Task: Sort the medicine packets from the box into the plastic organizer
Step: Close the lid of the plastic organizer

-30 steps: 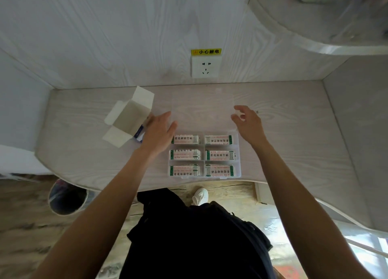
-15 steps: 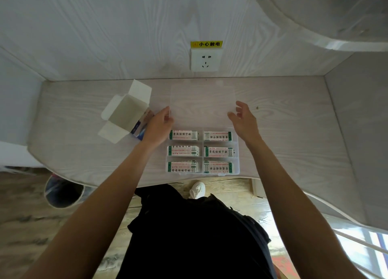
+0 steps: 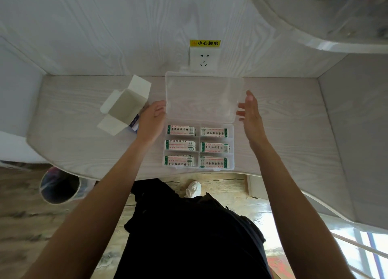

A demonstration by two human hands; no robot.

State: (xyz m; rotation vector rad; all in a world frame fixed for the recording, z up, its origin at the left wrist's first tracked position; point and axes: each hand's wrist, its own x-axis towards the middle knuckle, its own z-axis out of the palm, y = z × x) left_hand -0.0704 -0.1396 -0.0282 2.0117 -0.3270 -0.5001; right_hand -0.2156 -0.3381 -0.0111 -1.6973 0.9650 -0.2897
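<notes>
You have 6 medicine packets in 1 plastic organizer, 1 in each of its 6 compartments, and 1 open box, 1 wall socket, 1 bin.

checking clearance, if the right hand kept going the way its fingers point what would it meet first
Probably nothing soon: the right hand, open beside the lid, points up and away toward the back wall. The way looks free until there, though depth is unclear.

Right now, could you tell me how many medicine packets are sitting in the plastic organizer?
6, one per compartment of the plastic organizer: left column far, middle, near; right column far, middle, near. Stacked packets underneath cannot be ruled out.
</notes>
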